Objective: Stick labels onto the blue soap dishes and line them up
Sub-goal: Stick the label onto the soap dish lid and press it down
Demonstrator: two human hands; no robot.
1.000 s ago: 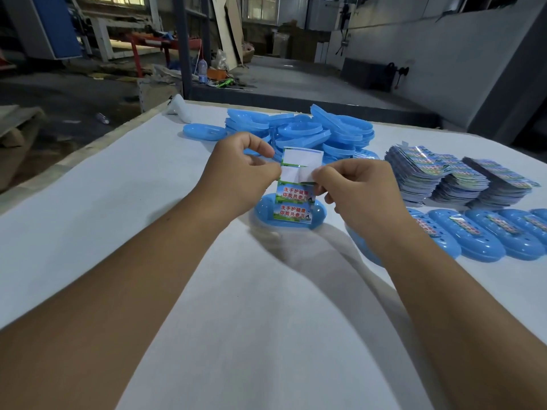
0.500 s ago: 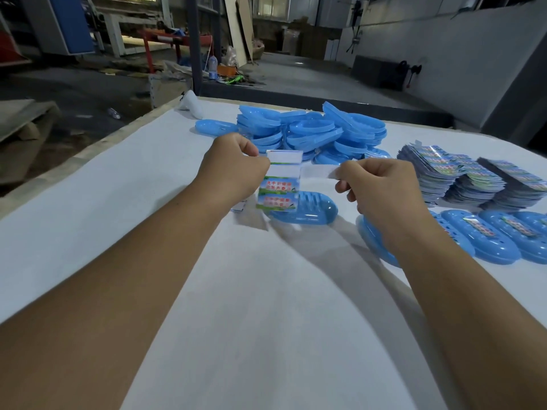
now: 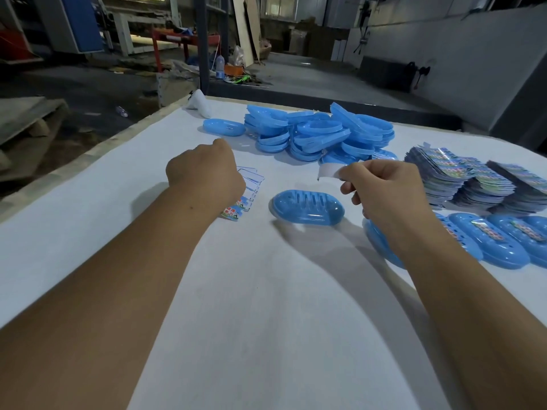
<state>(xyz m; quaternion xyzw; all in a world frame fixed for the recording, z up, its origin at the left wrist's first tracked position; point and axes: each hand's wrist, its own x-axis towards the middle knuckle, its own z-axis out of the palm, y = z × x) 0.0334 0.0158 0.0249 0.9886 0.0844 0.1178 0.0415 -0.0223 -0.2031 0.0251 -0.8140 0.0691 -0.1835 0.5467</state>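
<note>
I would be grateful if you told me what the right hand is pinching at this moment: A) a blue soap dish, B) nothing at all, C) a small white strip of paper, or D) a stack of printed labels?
C: the right hand pinches a small white paper strip in the air above the unlabelled soap dish, which lies untouched on the table.

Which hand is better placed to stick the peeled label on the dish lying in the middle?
Probably the right hand: it pinches the white label just above the unlabelled dish. The left hand is off to the side, over the spent backing papers.
</note>
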